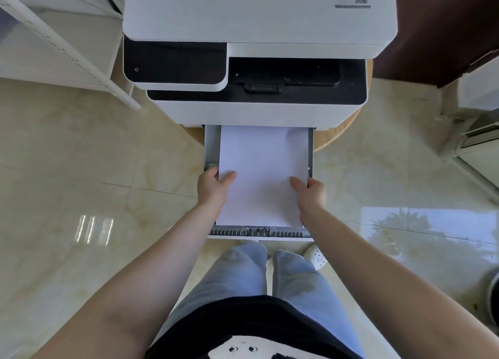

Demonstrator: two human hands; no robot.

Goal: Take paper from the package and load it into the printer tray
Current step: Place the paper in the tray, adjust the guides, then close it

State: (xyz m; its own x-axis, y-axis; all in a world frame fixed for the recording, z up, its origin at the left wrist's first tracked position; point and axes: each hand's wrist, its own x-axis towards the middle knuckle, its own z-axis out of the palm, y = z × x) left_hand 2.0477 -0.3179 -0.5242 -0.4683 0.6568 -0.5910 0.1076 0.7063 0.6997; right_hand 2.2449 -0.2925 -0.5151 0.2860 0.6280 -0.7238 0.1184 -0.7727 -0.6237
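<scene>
We stand over a white printer [259, 15] with its paper tray [212, 147] pulled out toward us, and both our hands hold a stack of white paper [263, 175] that lies in the tray. The far end of the stack reaches under the printer body at the tray's back edge; its near end stops just short of the ribbed grey guide [258, 232] along the tray's front edge.

Our left hand [213, 187] grips the stack at its left edge — thumb flat on the top sheet, the other fingers curled out of sight under or beside the paper, close against the tray's left wall. Our right hand [310, 191] mirrors it at the right edge, thumb on top, fingers wrapped down the side by the tray's right wall. Whether the stack already rests fully on the tray floor or is partly carried by our hands, we cannot tell.

The printer sits on a round wooden stand [337, 139], its rim showing on either side of the tray. Below the tray's front edge are our legs in pale blue trousers [243, 272] and a white shoe [316, 254] on the glossy tiled floor [81, 196]. A white shelf frame [67, 47] stands at the printer's left.
</scene>
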